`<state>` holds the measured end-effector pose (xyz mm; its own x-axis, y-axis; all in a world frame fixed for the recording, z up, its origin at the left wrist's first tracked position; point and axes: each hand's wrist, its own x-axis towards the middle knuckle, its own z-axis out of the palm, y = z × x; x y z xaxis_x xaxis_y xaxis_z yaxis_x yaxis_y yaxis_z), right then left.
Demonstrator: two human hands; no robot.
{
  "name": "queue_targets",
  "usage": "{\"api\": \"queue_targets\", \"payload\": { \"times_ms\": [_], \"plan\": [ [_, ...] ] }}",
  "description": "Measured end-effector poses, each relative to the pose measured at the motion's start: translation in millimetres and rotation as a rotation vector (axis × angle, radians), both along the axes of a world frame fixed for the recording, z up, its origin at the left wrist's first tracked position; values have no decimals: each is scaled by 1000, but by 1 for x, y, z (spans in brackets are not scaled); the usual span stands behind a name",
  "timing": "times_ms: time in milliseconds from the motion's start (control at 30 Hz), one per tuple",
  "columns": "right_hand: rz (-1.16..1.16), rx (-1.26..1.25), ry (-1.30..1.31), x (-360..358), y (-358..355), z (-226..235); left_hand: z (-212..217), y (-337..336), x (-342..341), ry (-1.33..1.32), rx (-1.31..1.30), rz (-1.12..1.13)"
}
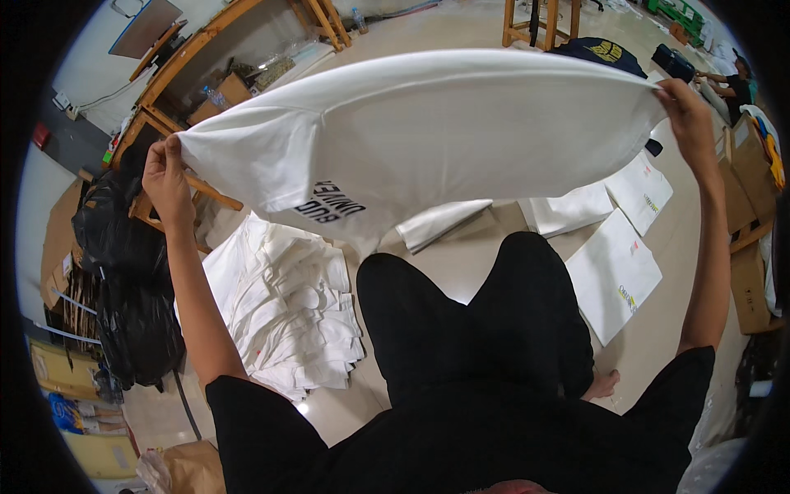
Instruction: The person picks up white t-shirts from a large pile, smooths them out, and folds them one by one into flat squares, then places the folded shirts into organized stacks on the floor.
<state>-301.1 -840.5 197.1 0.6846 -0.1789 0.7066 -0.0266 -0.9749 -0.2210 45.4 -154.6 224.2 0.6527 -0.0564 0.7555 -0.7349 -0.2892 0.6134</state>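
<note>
A white T-shirt [477, 123] with dark printed lettering hangs stretched out in the air before me, over my knees. My left hand [167, 177] pinches its left end near the sleeve. At the other end my right hand [687, 119] grips the fabric between thumb and fingers. Below the shirt on the left lies a loose heap of white shirts [280, 305] on the floor. Folded white shirts [615, 276] with small coloured prints lie on the right, and another folded white shirt [444, 222] is partly hidden beneath the held one.
Black plastic bags [123, 272] stand at the left beside flattened cardboard. A wooden table [189, 66] is at the far left, a wooden stool [539, 33] at the back. Cardboard boxes [745, 189] line the right side. Another person [735, 86] sits at the far right.
</note>
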Motion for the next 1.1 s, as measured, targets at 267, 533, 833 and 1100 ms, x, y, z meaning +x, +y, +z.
{"api": "queue_targets", "payload": {
  "times_ms": [267, 533, 833, 1100],
  "plan": [
    [-105, 525, 175, -175, 44, -53, -94, 62, -155, 317, -12, -246],
    [-261, 1057, 666, -306, 133, -124, -174, 134, -303, 1265, 331, -159],
    [43, 1004, 1412, -306, 118, -290, -329, 142, -274, 1651, 862, -515],
    [-400, 1506, 797, -42, 65, -385, -417, 0, -126, 1652, 116, -101]
  ]
}}
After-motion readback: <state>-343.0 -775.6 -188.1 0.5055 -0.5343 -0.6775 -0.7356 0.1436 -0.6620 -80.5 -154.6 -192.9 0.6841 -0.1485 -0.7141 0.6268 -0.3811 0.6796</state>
